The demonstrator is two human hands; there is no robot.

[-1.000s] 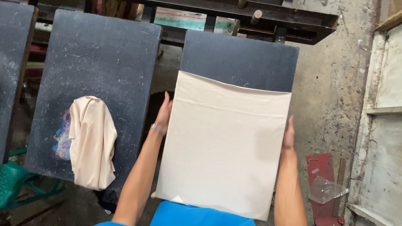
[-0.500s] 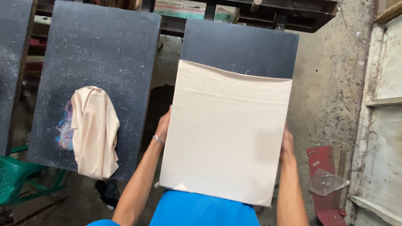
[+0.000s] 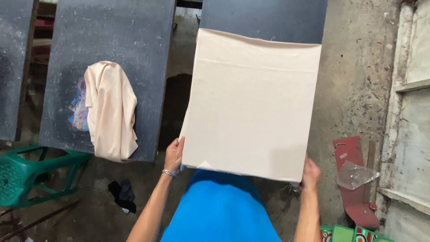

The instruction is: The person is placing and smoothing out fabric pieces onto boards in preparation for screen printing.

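Since the earlier frames, both hands have been drawn down along the sides of the cream fabric piece, so that its lower corners are now gripped rather than its mid-edges, and more of the dark pallet board has been covered.

For the cloth to be seated well, it would best be pulled evenly on both sides, kept square to the board's edges, and held taut so that no crease is left across the face; the small folded corner near the lower left edge would need to be smoothed.

The fabric piece is stretched flat over the tilted board, directly above and between the two hands. Its lower left corner is pinched by the left hand, on whose wrist a bracelet is worn, and its lower right corner is clasped by the right hand, partly hidden behind the cloth.

On the neighbouring board to the left, a crumpled cream garment is draped, well apart from the hands.
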